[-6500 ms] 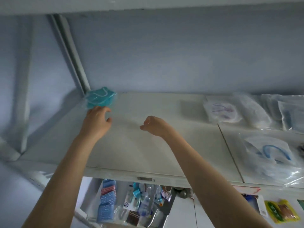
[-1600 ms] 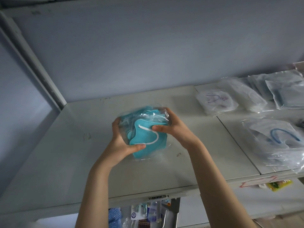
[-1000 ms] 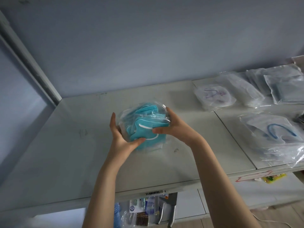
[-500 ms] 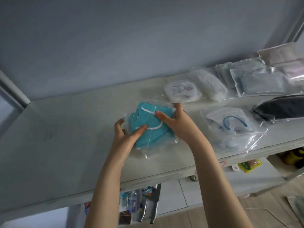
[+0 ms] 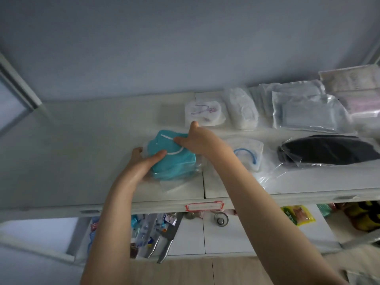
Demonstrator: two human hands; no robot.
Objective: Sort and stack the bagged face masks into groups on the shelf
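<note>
A clear bag of teal masks (image 5: 174,161) with a white ear loop lies on the white shelf (image 5: 82,161), near the seam between two shelf boards. My left hand (image 5: 144,159) grips its left edge, thumb on top. My right hand (image 5: 197,140) holds its upper right corner, index finger stretched toward a bagged white mask with purple loops (image 5: 203,113). To the right lie a bagged white mask with a blue loop (image 5: 249,154), a bag of black masks (image 5: 329,151) and a white folded mask bag (image 5: 241,108).
Flat bags of pale blue masks (image 5: 308,112) and pinkish packets (image 5: 353,87) sit at the back right. A lower shelf holds tools, small packets (image 5: 156,233) and a yellow-green packet (image 5: 298,215). A red-bordered label (image 5: 204,206) marks the shelf's front edge.
Both hands have carried the teal bag rightward along the shelf and lowered it onto the surface near the white bagged masks; the view has swung right, revealing the black mask bag.
</note>
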